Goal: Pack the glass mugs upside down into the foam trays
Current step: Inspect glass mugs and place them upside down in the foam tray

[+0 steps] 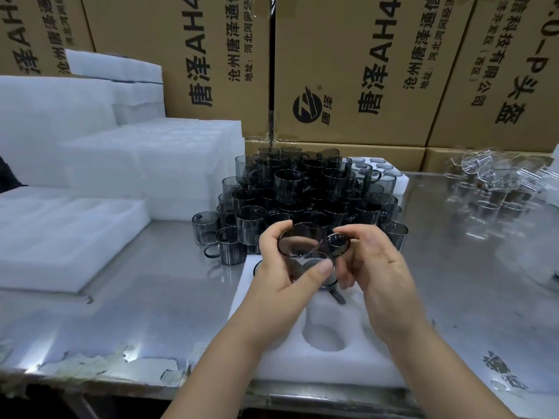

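Head view: left hand is gripping a smoky grey glass mug, fingers curling round the smooth wall and thumb pressing on the near rim. Right hand is pinching the mug's loop handle from the side. The mug is hanging in the air just above the far end of a white foam tray, tilted so its round mouth is facing the camera (not upside down yet).

The tray is lying on a brushed steel table, soft matte foam with a round pocket showing open near the front. A dark curved handle is sticking out under the hands; cannot tell what it is attached to.

A heap of matching grey mugs is sitting just behind the hands, stacked in tiers. Clear glass mugs are sitting far right. Blocks of white foam are piling up on the left, a flat foam sheet in front of them. Printed cardboard boxes are lining the back.
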